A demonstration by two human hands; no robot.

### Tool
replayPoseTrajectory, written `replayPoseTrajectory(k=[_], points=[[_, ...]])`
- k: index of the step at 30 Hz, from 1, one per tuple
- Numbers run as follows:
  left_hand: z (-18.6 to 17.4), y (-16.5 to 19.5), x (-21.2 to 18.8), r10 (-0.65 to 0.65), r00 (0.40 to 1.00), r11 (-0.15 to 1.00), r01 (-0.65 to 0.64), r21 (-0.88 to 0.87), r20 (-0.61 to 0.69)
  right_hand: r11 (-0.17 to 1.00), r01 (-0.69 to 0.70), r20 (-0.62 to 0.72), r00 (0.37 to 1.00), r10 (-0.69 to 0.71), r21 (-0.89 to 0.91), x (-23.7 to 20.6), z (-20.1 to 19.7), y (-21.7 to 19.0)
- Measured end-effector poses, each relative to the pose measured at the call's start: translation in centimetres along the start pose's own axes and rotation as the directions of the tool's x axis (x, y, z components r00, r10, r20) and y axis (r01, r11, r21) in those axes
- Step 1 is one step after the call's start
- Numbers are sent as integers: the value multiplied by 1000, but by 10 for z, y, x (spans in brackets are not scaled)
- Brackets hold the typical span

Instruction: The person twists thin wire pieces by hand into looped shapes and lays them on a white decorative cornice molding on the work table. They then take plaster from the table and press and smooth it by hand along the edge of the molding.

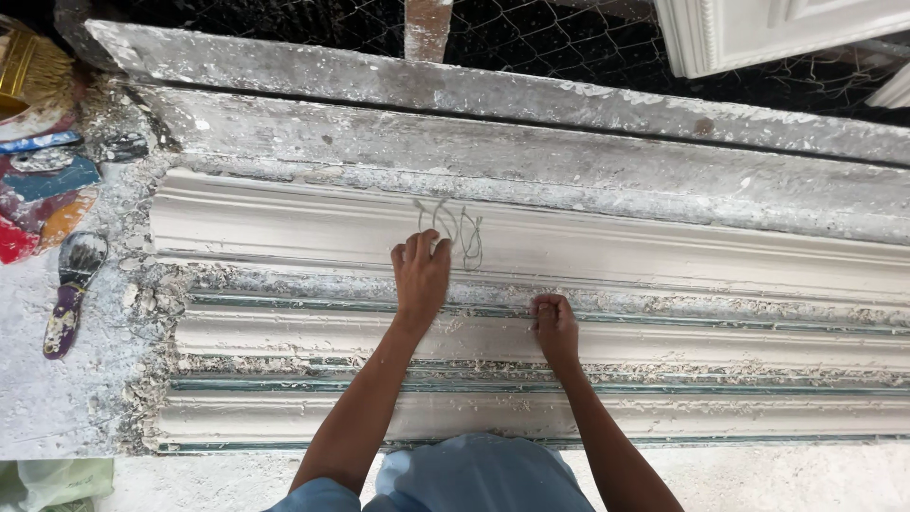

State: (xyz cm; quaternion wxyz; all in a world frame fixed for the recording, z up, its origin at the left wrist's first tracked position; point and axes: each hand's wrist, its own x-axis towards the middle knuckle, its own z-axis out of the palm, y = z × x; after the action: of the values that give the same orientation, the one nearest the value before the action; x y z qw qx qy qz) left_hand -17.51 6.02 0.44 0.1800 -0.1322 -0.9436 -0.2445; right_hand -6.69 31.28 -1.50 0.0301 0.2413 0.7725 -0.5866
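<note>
Fingers (pixel 423 248) of the left hand (pixel 421 280) lie flat and close together, pressed on the wide plaster moulding (pixel 664 251) that runs across the counter (pixel 57 408); they hold nothing that can be seen, though their tips touch the lower end of a small tangle of pale fibre strands (pixel 453 228) lying on the wet plaster. What the palm covers is hidden. Just to the right and a little nearer the body, the right hand (pixel 555 327) is curled into a loose fist on the crumbly ridge between two mouldings; whether it pinches anything inside the fist cannot be told.

Two narrower plaster strips (pixel 758 351) lie parallel below the wide one, with greenish edges showing between them. All three run out of view at the right, so their full length is not shown. Behind them rests a long plaster-caked board (pixel 531 95), and past it a dark wire mesh (pixel 569 43) whose background is too dark to read.

At the left edge, a brush with a purple handle (pixel 68 294) lies on the plaster-spattered counter, well apart from both hands. Above it sits a heap of smeared, coloured tools (pixel 43 185), partly cut off and hard to make out. A white carved frame (pixel 758 33) is cut off at the top right. Both forearms enter from the bottom, above a blue garment (pixel 474 474).
</note>
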Motion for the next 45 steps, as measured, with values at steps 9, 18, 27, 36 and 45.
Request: replayPoseTrajectory(k=[9,18,27,36,45], points=[[13,23,0,102,991,993,-97,-62,87,991,72,17,997,-74,112,5,1,-12],[6,22,-1,179,974,983,-174,-50,136,988,91,26,995,-95,122,5,3,-20],[8,21,-1,303,945,945,-314,88,119,991,90,42,995,-95,101,2,4,-25],[-84,57,12,302,839,799,36,-600,452,348,819,347,524,-778,-457,-35,-5,-139],[-125,89,20,244,721,598,414,-686,648,884,449,466,814,-346,-128,-48,-30,-156]])
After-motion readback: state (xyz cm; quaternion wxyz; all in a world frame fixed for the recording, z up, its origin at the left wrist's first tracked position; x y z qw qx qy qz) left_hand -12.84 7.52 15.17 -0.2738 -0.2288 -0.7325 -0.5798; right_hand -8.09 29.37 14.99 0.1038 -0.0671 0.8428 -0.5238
